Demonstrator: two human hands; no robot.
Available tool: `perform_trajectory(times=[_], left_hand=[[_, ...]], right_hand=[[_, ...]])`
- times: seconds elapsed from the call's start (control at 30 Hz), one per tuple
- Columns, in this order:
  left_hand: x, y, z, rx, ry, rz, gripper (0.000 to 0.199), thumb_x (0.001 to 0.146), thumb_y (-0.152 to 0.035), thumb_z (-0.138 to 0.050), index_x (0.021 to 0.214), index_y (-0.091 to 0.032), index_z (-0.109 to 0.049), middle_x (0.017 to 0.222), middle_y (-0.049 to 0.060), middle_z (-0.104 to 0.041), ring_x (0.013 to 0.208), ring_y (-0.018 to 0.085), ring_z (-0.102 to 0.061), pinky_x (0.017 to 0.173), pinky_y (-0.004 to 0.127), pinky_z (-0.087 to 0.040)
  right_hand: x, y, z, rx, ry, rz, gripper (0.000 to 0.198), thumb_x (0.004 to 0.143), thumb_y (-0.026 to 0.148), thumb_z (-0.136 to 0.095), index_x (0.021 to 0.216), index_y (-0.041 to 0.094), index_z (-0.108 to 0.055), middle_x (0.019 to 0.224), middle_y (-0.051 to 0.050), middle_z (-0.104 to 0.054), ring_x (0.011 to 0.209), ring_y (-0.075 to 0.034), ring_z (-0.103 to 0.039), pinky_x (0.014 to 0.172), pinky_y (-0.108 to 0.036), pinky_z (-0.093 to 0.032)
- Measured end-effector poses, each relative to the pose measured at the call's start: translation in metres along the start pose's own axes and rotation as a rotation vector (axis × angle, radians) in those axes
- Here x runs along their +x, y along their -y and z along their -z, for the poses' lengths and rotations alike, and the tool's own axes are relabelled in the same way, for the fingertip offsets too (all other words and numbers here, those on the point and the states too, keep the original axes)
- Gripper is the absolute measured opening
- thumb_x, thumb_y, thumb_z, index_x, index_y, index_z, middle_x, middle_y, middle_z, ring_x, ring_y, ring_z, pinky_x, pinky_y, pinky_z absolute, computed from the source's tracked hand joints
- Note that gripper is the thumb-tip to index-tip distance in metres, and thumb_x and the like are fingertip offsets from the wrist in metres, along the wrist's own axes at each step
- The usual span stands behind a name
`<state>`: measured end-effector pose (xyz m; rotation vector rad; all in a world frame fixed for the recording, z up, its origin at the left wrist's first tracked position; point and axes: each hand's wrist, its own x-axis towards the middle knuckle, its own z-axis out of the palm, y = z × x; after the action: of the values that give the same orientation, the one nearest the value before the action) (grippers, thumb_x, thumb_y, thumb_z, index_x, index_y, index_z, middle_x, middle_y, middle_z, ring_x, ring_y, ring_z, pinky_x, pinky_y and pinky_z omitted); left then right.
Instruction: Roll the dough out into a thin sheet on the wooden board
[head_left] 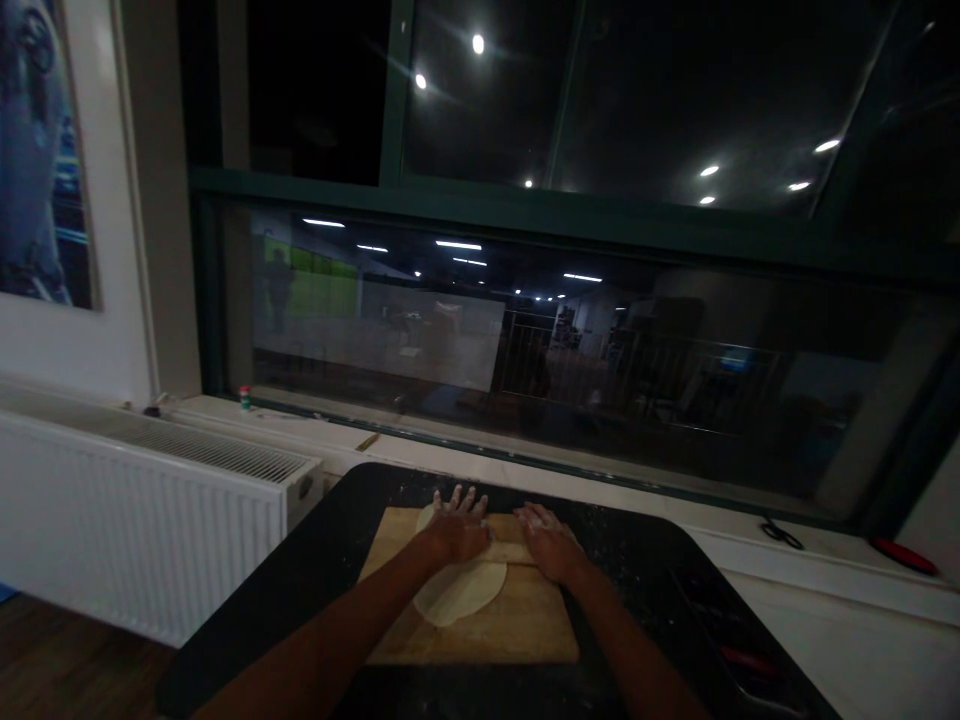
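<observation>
A thin sheet of pale dough [461, 597] lies on a wooden board [532, 625]. Across the dough runs a light wooden rolling pin [511, 553], visible between my hands and otherwise mostly covered by them. My left hand [455, 530] rests its palm over the pin's left part, its floury fingers stretched forward and spread. On the right part of the pin lies my right hand [549, 540], palm down with fingers extended. Neither hand's fingers are wrapped round the pin. The dough's far edge shows just beyond my left hand.
The board sits on a black table [300, 590] dusted with flour. A dark tray-like object [727, 640] is at the table's right. The windowsill behind holds scissors [781, 534], a red-edged object [902, 556] and a small bottle [245, 398]. A white radiator [150, 520] stands left.
</observation>
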<state>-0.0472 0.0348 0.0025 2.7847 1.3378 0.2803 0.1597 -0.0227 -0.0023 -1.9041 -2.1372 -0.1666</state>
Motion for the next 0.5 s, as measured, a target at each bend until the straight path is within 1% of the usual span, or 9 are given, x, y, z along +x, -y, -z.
perform_trajectory(times=[0.1,0.17,0.23,0.3,0.37,0.43,0.5], left_hand=[[-0.013,-0.008,-0.008,0.005,-0.103,0.040,0.063,0.098,-0.039,-0.035,0.154,-0.010,-0.037,0.162,0.022,-0.027,0.150,0.046,-0.019,0.112,0.080,-0.012],[-0.025,-0.014,-0.012,0.011,-0.209,0.035,0.062,0.098,-0.037,-0.034,0.154,-0.010,-0.037,0.161,0.022,-0.029,0.150,0.045,-0.020,0.115,0.077,-0.010],[-0.038,-0.021,-0.015,0.015,-0.275,0.007,0.060,0.098,-0.034,-0.035,0.153,-0.011,-0.039,0.159,0.022,-0.035,0.149,0.045,-0.025,0.115,0.076,-0.014],[-0.054,-0.026,-0.017,0.014,-0.273,-0.060,0.059,0.098,-0.031,-0.036,0.153,-0.011,-0.039,0.159,0.021,-0.035,0.149,0.045,-0.025,0.115,0.076,-0.017],[-0.074,-0.031,-0.020,0.015,-0.264,-0.122,0.056,0.099,-0.030,-0.036,0.153,-0.014,-0.040,0.160,0.018,-0.035,0.149,0.043,-0.025,0.117,0.073,-0.020],[-0.096,-0.034,-0.022,0.030,-0.297,-0.175,0.053,0.102,-0.029,-0.034,0.154,-0.019,-0.039,0.160,0.013,-0.038,0.149,0.038,-0.029,0.119,0.066,-0.025],[-0.116,-0.036,-0.024,0.073,-0.366,-0.232,0.054,0.103,-0.027,-0.034,0.157,-0.021,-0.032,0.158,0.009,-0.042,0.147,0.031,-0.036,0.119,0.057,-0.031]], right_hand=[[-0.004,-0.001,-0.003,0.002,0.016,0.028,0.047,0.105,0.030,-0.029,0.143,0.021,-0.054,0.153,-0.009,-0.047,0.144,-0.023,-0.040,0.117,-0.044,-0.034],[-0.017,0.002,-0.004,-0.008,0.005,0.039,0.048,0.103,0.026,-0.029,0.144,0.019,-0.053,0.157,-0.009,-0.041,0.147,-0.026,-0.034,0.119,-0.048,-0.030],[-0.035,0.005,-0.007,-0.020,-0.015,0.054,0.049,0.101,0.021,-0.029,0.142,0.016,-0.055,0.154,-0.010,-0.045,0.146,-0.027,-0.036,0.120,-0.050,-0.031],[-0.056,0.008,-0.013,-0.031,-0.066,0.059,0.050,0.102,0.021,-0.026,0.139,0.015,-0.058,0.149,-0.009,-0.051,0.143,-0.025,-0.041,0.119,-0.047,-0.034],[-0.078,0.010,-0.022,-0.040,-0.149,0.053,0.050,0.104,0.027,-0.024,0.140,0.016,-0.058,0.147,-0.007,-0.053,0.141,-0.023,-0.044,0.119,-0.043,-0.037],[-0.098,0.010,-0.032,-0.049,-0.253,0.078,0.048,0.106,0.033,-0.027,0.140,0.018,-0.057,0.147,-0.005,-0.052,0.140,-0.022,-0.046,0.116,-0.040,-0.041],[-0.113,0.008,-0.038,-0.058,-0.346,0.142,0.045,0.105,0.037,-0.033,0.139,0.021,-0.058,0.147,-0.004,-0.053,0.136,-0.022,-0.050,0.112,-0.038,-0.046]])
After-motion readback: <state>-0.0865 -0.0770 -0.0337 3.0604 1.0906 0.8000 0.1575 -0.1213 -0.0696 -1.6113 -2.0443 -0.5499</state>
